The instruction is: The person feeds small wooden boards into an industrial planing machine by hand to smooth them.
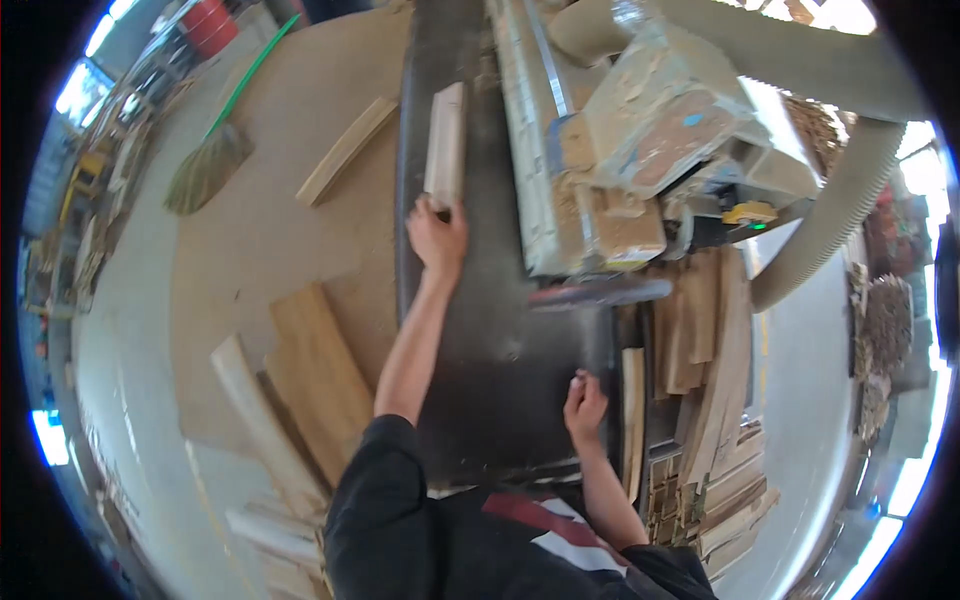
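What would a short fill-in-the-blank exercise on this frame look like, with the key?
1. The hand touching the near end of the long pale wooden bar is the person's ____ one.
2. That bar lies on a smooth, flat, ____-coloured table.
3. The bristled broom on the floor has a long, thin ____ handle.
4. In the view, the thick ribbed beige hose is on the table's ____ side.
Missing words: left; dark; green; right.

No legible txt, nos. or signs.

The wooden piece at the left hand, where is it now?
In the head view, the wooden piece lies on the dark table, towards the top, slightly left of centre, left of the machine.
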`<action>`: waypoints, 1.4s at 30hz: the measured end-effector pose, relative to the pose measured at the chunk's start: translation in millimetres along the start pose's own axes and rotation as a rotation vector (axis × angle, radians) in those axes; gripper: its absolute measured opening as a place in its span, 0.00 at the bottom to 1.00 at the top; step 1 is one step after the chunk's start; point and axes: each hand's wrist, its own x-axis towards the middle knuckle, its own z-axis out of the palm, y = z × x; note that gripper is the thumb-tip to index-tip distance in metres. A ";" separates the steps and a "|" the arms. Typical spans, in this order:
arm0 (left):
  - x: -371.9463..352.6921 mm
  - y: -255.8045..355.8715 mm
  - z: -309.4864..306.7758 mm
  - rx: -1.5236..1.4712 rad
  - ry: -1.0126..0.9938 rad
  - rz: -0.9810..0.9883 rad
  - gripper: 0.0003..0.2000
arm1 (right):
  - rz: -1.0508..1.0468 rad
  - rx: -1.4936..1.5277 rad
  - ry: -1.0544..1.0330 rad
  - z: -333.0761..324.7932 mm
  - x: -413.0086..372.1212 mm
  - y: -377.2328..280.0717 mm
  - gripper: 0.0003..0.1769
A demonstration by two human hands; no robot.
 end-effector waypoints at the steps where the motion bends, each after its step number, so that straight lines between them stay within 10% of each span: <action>1: -30.9 -2.5 -26.2 -0.063 -0.062 -0.009 0.26 | -0.048 0.028 0.042 2.0 2.4 -0.5 0.13; 6: -160.3 6.7 -170.1 -0.442 -0.363 -0.521 0.21 | 0.023 0.098 -0.036 2.0 1.9 4.5 0.14; 9: -225.5 -13.1 -218.5 -1.182 -0.606 -1.185 0.30 | 0.041 0.155 -0.049 3.8 6.7 8.0 0.15; 11: -254.8 -2.7 -254.0 -1.216 -0.622 -1.218 0.30 | -0.251 0.103 0.114 12.6 6.2 18.1 0.14; 17: -322.6 11.1 -319.6 -1.354 -0.690 -1.303 0.27 | -0.037 0.386 -0.078 -14.4 -13.7 -21.7 0.13; 20: -344.3 9.5 -327.4 -0.891 -0.586 -0.935 0.21 | -0.205 0.338 0.033 -33.6 -36.6 -43.1 0.13; 22: -331.7 7.5 -344.4 -0.241 -0.484 -0.114 0.25 | -0.199 0.347 -0.003 -41.6 -47.8 -40.4 0.15; 30: -256.8 -45.1 -359.3 -0.005 -0.609 0.502 0.27 | -0.159 0.367 0.104 -48.0 -47.9 -29.0 0.13; 35: -226.9 -65.3 -310.1 0.201 0.071 -0.103 0.14 | -0.070 0.224 -0.058 -63.6 -27.2 -38.7 0.10; 42: -321.8 8.0 -250.1 0.084 -0.769 0.209 0.46 | 0.009 -0.141 -0.557 -63.3 -70.2 -19.8 0.18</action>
